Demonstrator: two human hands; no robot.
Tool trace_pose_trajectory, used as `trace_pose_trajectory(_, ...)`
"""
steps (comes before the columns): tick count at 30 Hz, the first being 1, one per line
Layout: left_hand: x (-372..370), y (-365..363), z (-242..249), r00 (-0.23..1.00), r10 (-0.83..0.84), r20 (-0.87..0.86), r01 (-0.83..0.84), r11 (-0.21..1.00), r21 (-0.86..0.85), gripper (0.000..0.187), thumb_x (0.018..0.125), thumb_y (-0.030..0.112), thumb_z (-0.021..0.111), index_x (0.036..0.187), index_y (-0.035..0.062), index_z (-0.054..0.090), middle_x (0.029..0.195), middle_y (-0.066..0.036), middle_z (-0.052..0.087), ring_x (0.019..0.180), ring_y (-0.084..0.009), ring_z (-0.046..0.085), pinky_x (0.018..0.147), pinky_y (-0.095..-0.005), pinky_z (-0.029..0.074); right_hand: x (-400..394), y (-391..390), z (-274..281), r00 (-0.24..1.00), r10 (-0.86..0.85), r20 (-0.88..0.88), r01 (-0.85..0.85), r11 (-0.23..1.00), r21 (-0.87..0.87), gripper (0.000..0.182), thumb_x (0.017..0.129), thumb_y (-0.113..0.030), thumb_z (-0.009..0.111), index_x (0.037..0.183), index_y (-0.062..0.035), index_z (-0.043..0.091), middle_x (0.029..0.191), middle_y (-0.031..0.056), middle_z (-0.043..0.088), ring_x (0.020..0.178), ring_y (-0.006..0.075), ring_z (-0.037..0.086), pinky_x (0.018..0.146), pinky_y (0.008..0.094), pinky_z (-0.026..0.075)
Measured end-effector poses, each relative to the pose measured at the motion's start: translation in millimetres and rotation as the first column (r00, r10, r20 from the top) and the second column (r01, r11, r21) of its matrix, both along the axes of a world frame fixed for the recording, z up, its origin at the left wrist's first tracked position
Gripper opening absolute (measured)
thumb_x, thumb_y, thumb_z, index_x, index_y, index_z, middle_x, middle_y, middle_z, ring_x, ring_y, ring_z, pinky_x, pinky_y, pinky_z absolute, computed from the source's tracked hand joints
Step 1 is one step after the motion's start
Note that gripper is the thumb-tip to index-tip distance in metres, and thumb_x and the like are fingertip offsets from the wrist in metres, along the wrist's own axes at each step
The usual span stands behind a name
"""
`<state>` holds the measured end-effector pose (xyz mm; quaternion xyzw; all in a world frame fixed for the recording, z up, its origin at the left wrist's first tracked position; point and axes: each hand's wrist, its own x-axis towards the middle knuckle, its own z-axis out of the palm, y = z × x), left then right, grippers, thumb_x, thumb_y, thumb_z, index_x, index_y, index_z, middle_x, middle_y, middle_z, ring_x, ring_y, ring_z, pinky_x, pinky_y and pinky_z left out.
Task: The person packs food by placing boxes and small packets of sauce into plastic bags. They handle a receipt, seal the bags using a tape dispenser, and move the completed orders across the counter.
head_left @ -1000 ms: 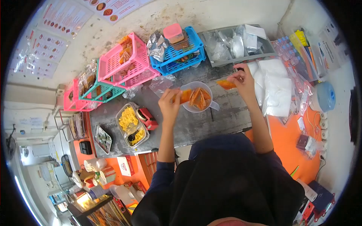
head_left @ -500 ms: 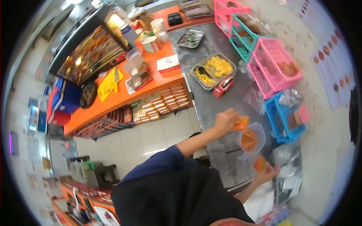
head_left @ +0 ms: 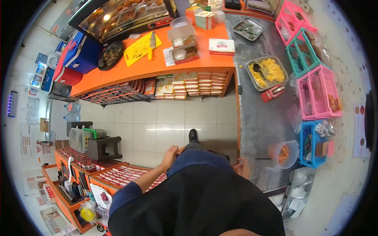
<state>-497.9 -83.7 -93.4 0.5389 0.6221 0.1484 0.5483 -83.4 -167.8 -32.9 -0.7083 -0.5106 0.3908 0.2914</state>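
My left hand (head_left: 170, 155) is at my waist, over the floor and in front of my body. Its fingers are closed, and a bit of an orange sachet (head_left: 181, 149) shows at the fingertips. My right hand (head_left: 242, 168) is low at the near edge of the grey metal table (head_left: 256, 122). It is blurred, so what its fingers do is not plain. To the right of it, a clear plastic jug (head_left: 290, 154) with orange sachets (head_left: 282, 153) inside stands on the table.
Along the wall stand pink (head_left: 315, 114), teal (head_left: 301, 51) and blue baskets (head_left: 305, 145). A tray of yellow food (head_left: 271, 70) with a black spoon and a red box (head_left: 272, 93) sit farther back. The orange counter (head_left: 157, 72) holds a knife (head_left: 152, 41) on a yellow cutting board (head_left: 136, 51).
My view and body have turned left, away from the jug. Both hands have left the jug, where each held an orange sachet; the left is now at my waist, the right by the table edge.
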Motion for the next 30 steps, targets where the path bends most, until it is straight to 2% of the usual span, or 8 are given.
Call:
trace_pose_trajectory(6, -144.6, 78.7, 76.7, 0.568, 0.756, -0.325, -0.19, 0.505, 0.842, 0.022, 0.096, 0.016, 0.039, 0.091, 0.0027, 0.055, 0.079, -0.007, 0.052, 0.075, -0.0194, 0.051, 0.067, -0.0327, 0.042, -11.9, 117.1, 19.0, 0.904, -0.383, 0.191, 0.311, 0.894, 0.322, 0.021, 0.087, -0.011, 0.053, 0.107, -0.0033, 0.051, 0.075, 0.0061, 0.053, 0.065, 0.0167, 0.053, 0.064, 0.0311, 0.045)
trace_pose_trajectory(11, -165.5, 39.0, -8.1, 0.773, 0.619, -0.136, -0.492, 0.722, 0.486, 0.022, 0.096, 0.016, 0.039, 0.093, 0.0018, 0.055, 0.08, -0.009, 0.054, 0.076, -0.0209, 0.053, 0.068, -0.0356, 0.043, -82.5, 147.5, -18.4, 0.777, -0.361, 0.516, 0.01, 0.826, 0.563, 0.017, 0.089, -0.006, 0.051, 0.105, -0.0021, 0.049, 0.073, 0.0096, 0.058, 0.067, 0.019, 0.056, 0.066, 0.0317, 0.046)
trace_pose_trajectory(13, -163.0, 39.0, -6.3, 0.702, 0.677, -0.219, -0.56, 0.716, 0.417, 0.023, 0.096, 0.018, 0.039, 0.096, 0.0014, 0.056, 0.082, -0.01, 0.056, 0.077, -0.0219, 0.054, 0.07, -0.037, 0.043, -106.9, 144.0, -18.4, 0.999, 0.024, -0.042, -0.037, 0.944, -0.327, 0.019, 0.088, -0.004, 0.05, 0.107, -0.001, 0.05, 0.082, 0.0121, 0.058, 0.072, 0.0217, 0.056, 0.073, 0.0352, 0.046)
trace_pose_trajectory(16, -210.3, 58.7, 2.7, 0.374, 0.795, -0.477, -0.561, 0.604, 0.566, 0.024, 0.095, 0.016, 0.041, 0.108, -0.0002, 0.053, 0.088, -0.013, 0.059, 0.08, -0.0269, 0.056, 0.074, -0.0398, 0.044, -100.4, 205.5, 32.8, 0.933, -0.348, 0.087, 0.358, 0.896, -0.262, 0.022, 0.086, 0.0, 0.049, 0.108, -0.0003, 0.051, 0.09, 0.0147, 0.055, 0.08, 0.0254, 0.055, 0.078, 0.0367, 0.044)
trace_pose_trajectory(20, -167.5, 69.5, -45.5, 0.799, 0.562, -0.216, -0.456, 0.799, 0.393, 0.026, 0.093, 0.01, 0.045, 0.115, -0.0016, 0.05, 0.101, -0.017, 0.059, 0.082, -0.0325, 0.057, 0.074, -0.0409, 0.046, -79.0, 252.4, 1.5, 0.77, -0.335, 0.542, 0.003, 0.852, 0.523, 0.028, 0.084, 0.002, 0.047, 0.111, -0.0036, 0.051, 0.091, 0.0135, 0.051, 0.081, 0.0279, 0.053, 0.073, 0.0344, 0.043)
trace_pose_trajectory(24, -142.6, 80.1, -68.4, 0.846, -0.093, -0.526, 0.284, 0.912, 0.296, 0.032, 0.091, 0.009, 0.047, 0.121, 0.0, 0.048, 0.112, -0.019, 0.059, 0.095, -0.0318, 0.06, 0.078, -0.0413, 0.048, -98.8, 281.7, -32.7, 0.959, 0.232, 0.165, -0.217, 0.971, -0.105, 0.034, 0.081, 0.005, 0.047, 0.113, -0.0046, 0.05, 0.085, 0.0095, 0.051, 0.079, 0.0184, 0.052, 0.073, 0.0326, 0.043)
trace_pose_trajectory(25, -149.6, 114.1, -48.5, 0.939, 0.137, -0.314, -0.107, 0.988, 0.113, 0.032, 0.088, 0.006, 0.049, 0.12, 0.0005, 0.049, 0.11, -0.019, 0.06, 0.093, -0.0323, 0.061, 0.078, -0.0411, 0.049, -94.9, 301.8, -35.1, 0.941, 0.329, -0.077, -0.336, 0.891, -0.306, 0.035, 0.08, 0.005, 0.049, 0.114, -0.005, 0.049, 0.083, 0.008, 0.051, 0.079, 0.0146, 0.052, 0.072, 0.0319, 0.043)
trace_pose_trajectory(30, -129.3, 271.8, 22.3, 0.926, 0.245, -0.288, -0.114, 0.907, 0.406, 0.027, 0.083, -0.001, 0.05, 0.11, 0.0009, 0.051, 0.102, -0.019, 0.061, 0.083, -0.0337, 0.062, 0.072, -0.0387, 0.052, -66.7, 481.3, -10.0, 0.982, 0.151, -0.117, -0.12, 0.964, 0.237, 0.038, 0.081, -0.001, 0.058, 0.118, -0.0068, 0.049, 0.087, 0.0054, 0.054, 0.083, 0.0118, 0.052, 0.078, 0.0285, 0.045)
